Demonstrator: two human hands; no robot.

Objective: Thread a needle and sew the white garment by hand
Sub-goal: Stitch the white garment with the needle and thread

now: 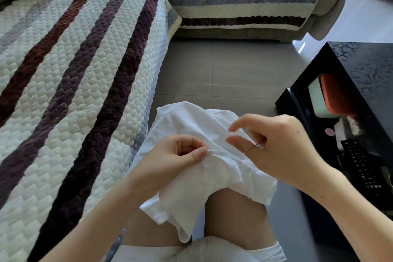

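While seated at the front edge of a quilted sofa (74, 70) striped in cream, purple and brown, looking down over bare knees to grey floor tiles (212, 70). Off to the right, a glossy black desk (361, 64), with an open shelf holding an orange-and-pale-green box (327, 95) and a black keyed remote (359, 164). Draped over both knees, just off the sofa's front edge and apart from the desk: white garment (191, 121), bunched and creased, one hem hanging down between the thighs. Left hand (170, 159) resting on the cloth's left part, thumb and forefinger curled, pinching a small fold of it. Right hand (280, 147) just over the cloth's right side, forefinger and middle finger stretched toward the left hand, remaining fingers curled under. Across those fingers, a thin reddish-dark strand (252, 148); needle or thread, cannot tell, nor whether pinched.
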